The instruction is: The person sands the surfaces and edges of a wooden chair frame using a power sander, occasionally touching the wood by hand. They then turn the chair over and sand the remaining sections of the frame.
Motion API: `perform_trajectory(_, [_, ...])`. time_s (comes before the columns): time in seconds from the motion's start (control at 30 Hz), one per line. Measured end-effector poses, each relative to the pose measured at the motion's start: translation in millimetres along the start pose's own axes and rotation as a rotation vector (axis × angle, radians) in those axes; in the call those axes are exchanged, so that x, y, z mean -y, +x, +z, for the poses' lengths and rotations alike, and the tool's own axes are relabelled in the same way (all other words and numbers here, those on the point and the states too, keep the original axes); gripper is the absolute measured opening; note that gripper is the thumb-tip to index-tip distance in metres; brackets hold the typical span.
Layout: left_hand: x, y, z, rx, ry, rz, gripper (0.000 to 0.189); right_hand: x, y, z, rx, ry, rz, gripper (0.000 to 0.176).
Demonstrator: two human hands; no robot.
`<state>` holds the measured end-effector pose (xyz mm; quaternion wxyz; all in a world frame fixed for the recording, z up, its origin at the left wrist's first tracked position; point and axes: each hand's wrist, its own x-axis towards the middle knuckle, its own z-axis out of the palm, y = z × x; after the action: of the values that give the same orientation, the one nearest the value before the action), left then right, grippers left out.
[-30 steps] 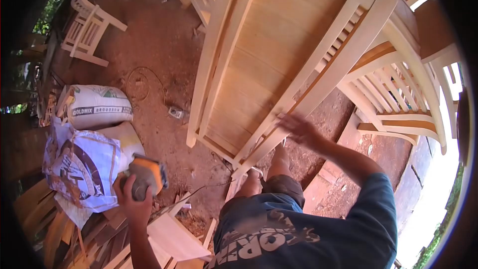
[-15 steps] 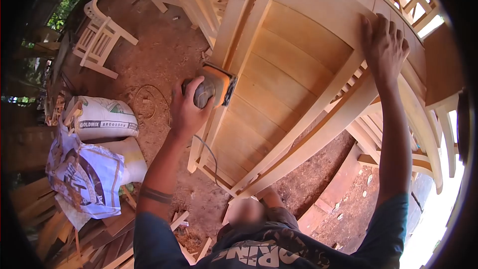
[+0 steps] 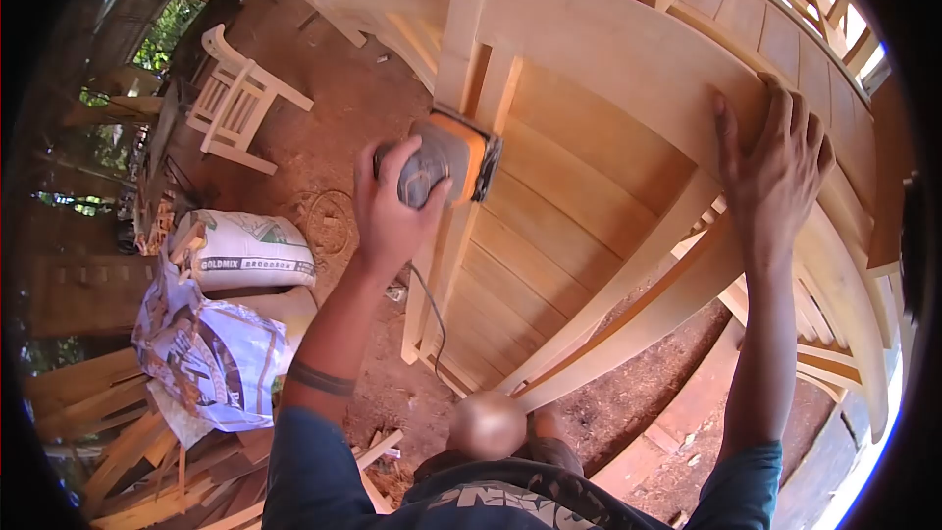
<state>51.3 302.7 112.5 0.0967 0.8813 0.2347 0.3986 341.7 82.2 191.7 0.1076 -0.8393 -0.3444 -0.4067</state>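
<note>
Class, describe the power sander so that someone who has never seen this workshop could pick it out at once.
Start with the large framed wooden panel in the middle of the view. Move to its left side, where the person's left grip holds the power sander. Its orange-and-grey casing sets it apart from the pale wood beside it.

smooth matt wooden panel (image 3: 579, 186), plastic-looking sander (image 3: 449, 149), rough earthen floor (image 3: 339, 88)
</note>
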Motion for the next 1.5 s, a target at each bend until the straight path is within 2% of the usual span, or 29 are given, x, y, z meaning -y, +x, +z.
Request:
perform_trajectory(0.23, [2.2,111.9,4.0,-0.062,0.049,0.102,0.057,-0.4,-2.1,-0.1,-0.072,0.034,-0.026,0.049])
perform_trajectory(0.3, [-4.4,135.5,-1.0,-0.02,0.052,0.069,0.056,-1.7,-4.3,3.5,-0.075,0.003,-0.026,0.051])
perform_trajectory(0.43, [3.3,118.0,-8.4,0.014,0.116,0.076,0.056,-2.1,-0.1,10.0,-0.065,-0.055,-0.032,0.054])
perform_trajectory(0.63, [33.1,9.7,-8.0,0.046,0.038,0.122,0.054,0.6,-0.9,13.5,-0.064,-0.084,-0.025,0.054])
perform_trajectory(0.77, [22.3,22.6,-7.9,0.04,0.037,0.101,0.051,0.9,1.3,15.2,-0.077,-0.075,-0.016,0.053])
perform_trajectory(1.0, [-20.6,137.2,-5.4,-0.075,0.051,0.121,0.05,-2.1,1.1,16.9,-0.094,-0.075,-0.028,0.056])
perform_trajectory(1.1, [-17.8,123.9,-4.9,0.006,0.112,0.019,0.054,-3.8,1.6,18.3,-0.087,-0.061,-0.024,0.056])
perform_trajectory(1.17, [-10.3,90.5,-7.0,0.089,0.107,-0.033,0.054,-1.9,1.3,15.9,-0.067,-0.049,-0.003,0.056])
perform_trajectory(1.23, [6.7,42.8,-6.2,0.076,0.064,0.074,0.055,0.5,0.1,14.3,-0.058,-0.045,0.007,0.056])
perform_trajectory(1.33, [15.4,17.2,-7.8,0.064,0.052,0.133,0.057,-0.7,0.1,13.8,-0.068,-0.055,0.014,0.055])
perform_trajectory(1.5, [-5.5,92.3,0.6,0.001,0.069,0.098,0.055,-1.0,0.5,14.6,-0.079,-0.058,0.0,0.054])
